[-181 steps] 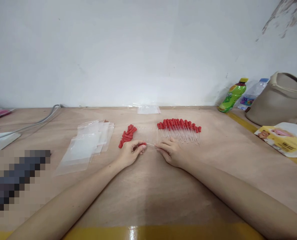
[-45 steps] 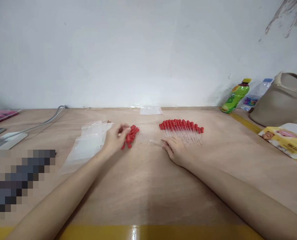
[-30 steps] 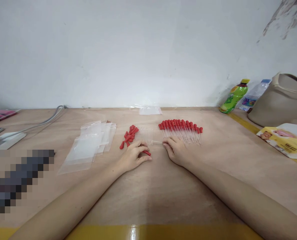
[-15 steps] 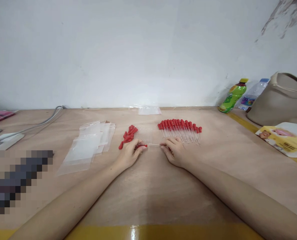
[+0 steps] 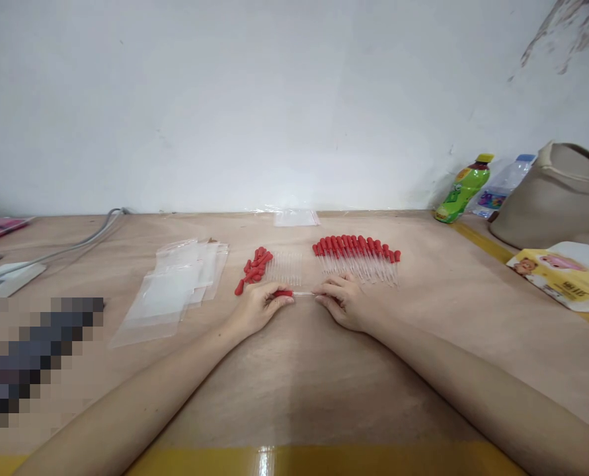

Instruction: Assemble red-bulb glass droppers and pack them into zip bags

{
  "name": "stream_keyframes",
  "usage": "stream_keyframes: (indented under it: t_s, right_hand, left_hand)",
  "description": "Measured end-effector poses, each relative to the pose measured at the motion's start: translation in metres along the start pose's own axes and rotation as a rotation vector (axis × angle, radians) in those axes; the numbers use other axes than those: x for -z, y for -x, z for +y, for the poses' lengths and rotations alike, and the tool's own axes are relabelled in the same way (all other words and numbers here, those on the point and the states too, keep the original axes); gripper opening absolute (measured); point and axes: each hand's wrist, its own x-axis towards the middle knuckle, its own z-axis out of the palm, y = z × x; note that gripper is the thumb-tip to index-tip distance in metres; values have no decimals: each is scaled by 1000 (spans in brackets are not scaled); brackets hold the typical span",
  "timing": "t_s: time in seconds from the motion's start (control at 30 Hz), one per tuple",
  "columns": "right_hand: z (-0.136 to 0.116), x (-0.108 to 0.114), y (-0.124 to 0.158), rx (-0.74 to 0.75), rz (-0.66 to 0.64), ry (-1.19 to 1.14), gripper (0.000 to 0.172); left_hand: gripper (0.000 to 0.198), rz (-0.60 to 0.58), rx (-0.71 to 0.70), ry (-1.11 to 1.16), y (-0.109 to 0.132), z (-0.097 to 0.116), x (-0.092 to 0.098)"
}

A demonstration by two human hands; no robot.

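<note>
My left hand (image 5: pixel 260 308) pinches a red rubber dropper bulb (image 5: pixel 285 293), its open end facing right. Between the fingers of my right hand (image 5: pixel 341 301) is a clear glass dropper tube (image 5: pixel 303 293), lying level, with its left end at the bulb's mouth. Just beyond my left hand lies a loose heap of red bulbs (image 5: pixel 256 266). Beside that heap, bare clear tubes (image 5: pixel 285 268) lie in a row. Past my right hand, several droppers with red bulbs on clear tubes (image 5: pixel 356 251) are fanned out side by side.
Clear plastic bags (image 5: pixel 168 291) overlap on the left, near a grey cable (image 5: pixel 83 246). Another bag (image 5: pixel 297 218) lies by the wall. To the right stand a green bottle (image 5: pixel 463 190), a clear bottle (image 5: pixel 505 185), a beige bag (image 5: pixel 554 198) and a yellow-white packet (image 5: pixel 562 277).
The tube's left end has met the bulb; a small gap showed between them before. My right hand has shifted slightly left, and more of the red bulb shows at my left fingertips.
</note>
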Motion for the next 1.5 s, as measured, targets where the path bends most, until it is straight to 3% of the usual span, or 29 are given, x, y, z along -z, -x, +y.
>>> stream_keyframes:
  t_s: [0.27, 0.57, 0.83, 1.03, 1.3, 1.5]
  right_hand:
    - [6, -2, -1, -33, -58, -18, 18]
    - [-5, 9, -3, 3, -31, 213, 20]
    - [3, 4, -3, 21, -110, 136, 25]
    - [12, 5, -6, 105, -168, 91, 21]
    - [4, 3, -1, 168, 53, 299, 30]
    - [7, -4, 1, 55, 96, 95, 15]
  left_hand:
    - [19, -73, -10, 95, 5, -3, -3]
    - [21, -97, 54, 74, 4, -2, -3]
    - [22, -113, 87, 73, 3, 0, -2]
    - [17, -161, 25, 92, 2, 6, 1]
    - [23, -109, 94, 54, 2, 1, -2]
    - [26, -23, 116, 40, 0, -4, -3]
